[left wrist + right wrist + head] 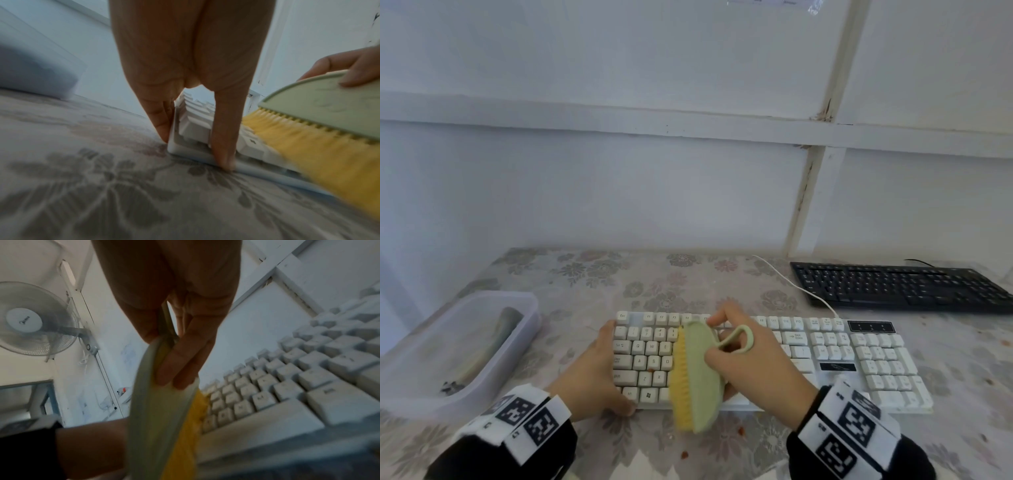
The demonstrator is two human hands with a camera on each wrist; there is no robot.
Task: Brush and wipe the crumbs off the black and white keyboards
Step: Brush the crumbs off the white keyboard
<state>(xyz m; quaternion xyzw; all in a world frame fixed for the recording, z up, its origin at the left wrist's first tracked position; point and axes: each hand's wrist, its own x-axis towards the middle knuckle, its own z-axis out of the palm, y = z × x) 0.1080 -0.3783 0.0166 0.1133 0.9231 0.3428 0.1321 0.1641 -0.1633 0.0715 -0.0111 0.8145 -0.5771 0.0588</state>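
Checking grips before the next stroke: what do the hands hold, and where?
Right hand grips the brush by its green back; left hand clasps the white keyboard's left end.

On the table (592, 274), one keyboard (825, 356) lies along the front edge, another keyboard (900, 286) toward the back right corner, a tub (517, 342) at the left edge.

Soft, even, bluish light; wide-angle bending at edges; both wrist views dim and motion-blurred.
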